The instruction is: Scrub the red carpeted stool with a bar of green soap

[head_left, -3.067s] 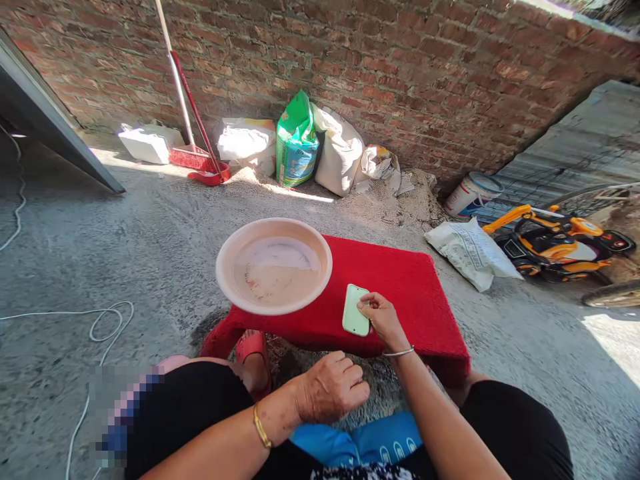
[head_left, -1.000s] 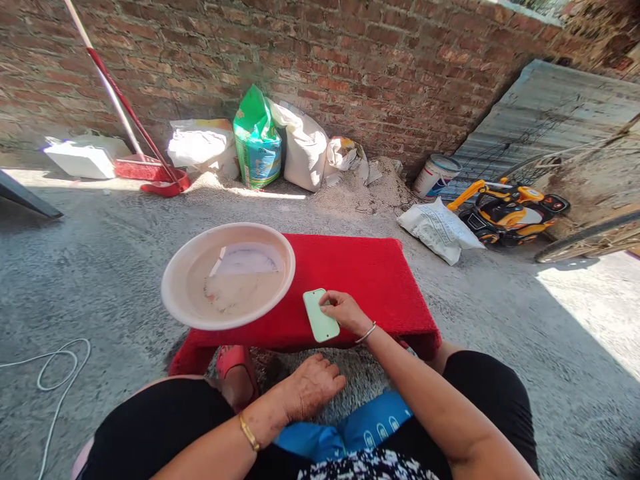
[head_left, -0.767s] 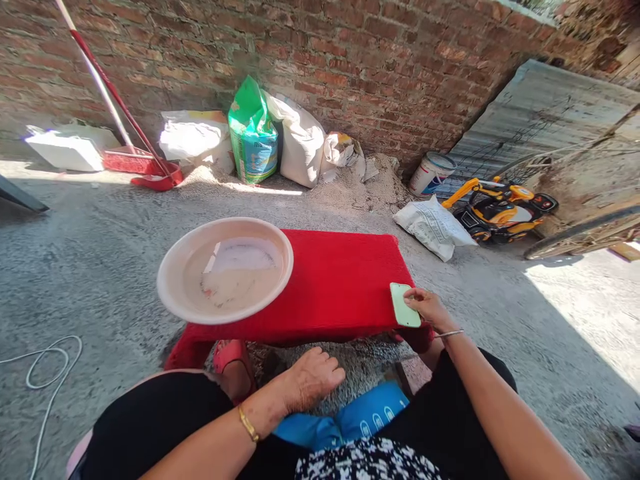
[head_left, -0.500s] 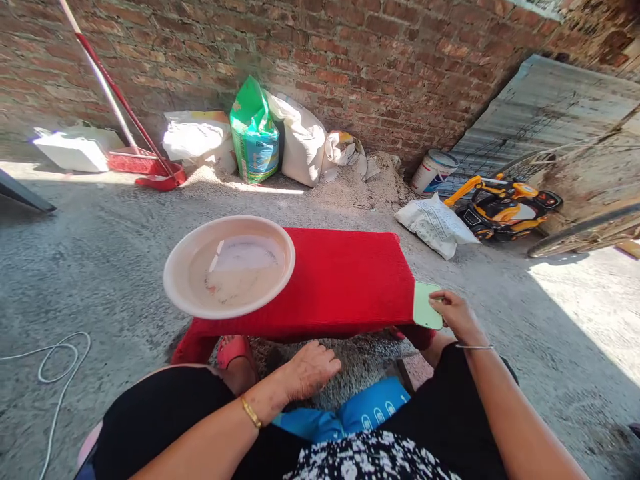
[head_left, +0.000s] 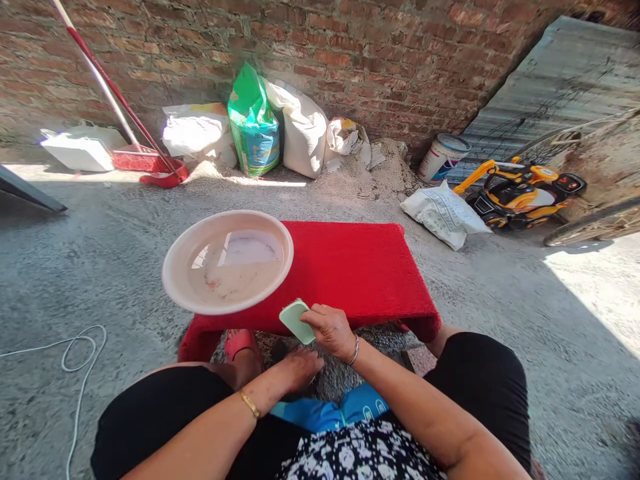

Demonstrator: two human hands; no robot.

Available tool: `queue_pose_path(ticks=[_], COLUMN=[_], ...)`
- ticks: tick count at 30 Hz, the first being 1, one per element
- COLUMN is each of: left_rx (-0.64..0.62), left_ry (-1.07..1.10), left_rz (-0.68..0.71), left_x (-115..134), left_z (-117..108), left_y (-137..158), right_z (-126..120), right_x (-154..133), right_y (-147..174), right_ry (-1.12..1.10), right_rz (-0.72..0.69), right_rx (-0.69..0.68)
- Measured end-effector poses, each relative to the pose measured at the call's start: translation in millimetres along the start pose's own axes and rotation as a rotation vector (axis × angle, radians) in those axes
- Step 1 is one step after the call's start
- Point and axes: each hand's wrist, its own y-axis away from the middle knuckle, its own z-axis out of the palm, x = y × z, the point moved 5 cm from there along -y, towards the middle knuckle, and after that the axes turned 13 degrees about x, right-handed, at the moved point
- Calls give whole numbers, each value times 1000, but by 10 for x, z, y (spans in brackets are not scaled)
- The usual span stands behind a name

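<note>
Right hand [head_left: 333,331]: holding brush [head_left: 296,321], tilted at table [head_left: 357,267] front edge.
Left hand [head_left: 301,369]: near brush; grip cannot be told.
Basin [head_left: 235,301]: table left end.
Table top: exposed, basin to right edge.

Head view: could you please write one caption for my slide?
The right hand holds a pale-green brush; a basin of water stands on the red-covered bench.

Flat rectangular plastic brush [head_left: 297,323]: plain pale mint green
Round plastic basin [head_left: 176,281]: pale pinkish beige
Low rectangular cloth-covered table [head_left: 353,267]: solid bright red
Fabric top [head_left: 360,456]: black with white floral blotches
Cloth trousers [head_left: 165,413]: plain black
Left-wrist metal bangle [head_left: 249,404]: gold
Plastic toy digger [head_left: 523,197]: yellow-orange and black
</note>
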Motion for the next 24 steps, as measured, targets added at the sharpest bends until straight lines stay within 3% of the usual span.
queue_pose_path(ticks=[4, 9, 12, 14, 16, 18, 20, 24], left_rx=[-151, -203, -190, -172, -156, -138, -110, -104], left_ry=[-70, -102, -114, -119, -122, -123, -144, -198], left_rz=[26, 36, 39, 43, 43, 51, 67, 83], left_x=[45, 74, 84, 92, 100, 115, 136, 166], left_z=[-33, -104, -112, -105, -85, -57, -28, 45], left_y=[-54, -129, -172, -202, -234, -265, -294, -321], right_z=[-615, -1642, -2175, -2331, -2283, -2072, -1763, -1063], right_x=[753, 1751, 2048, 2114, 2133, 2098, 2001, 1672], right_y=[475, 1387, 1834, 1903, 1738, 1362, 844, -246], right_ry=[24, 304, 517, 462, 229, -38, -222, -330], right_rz=[139, 529, 787, 883, 932, 931, 873, 679], right_rx=[148, 414, 657, 784, 833, 808, 707, 455])
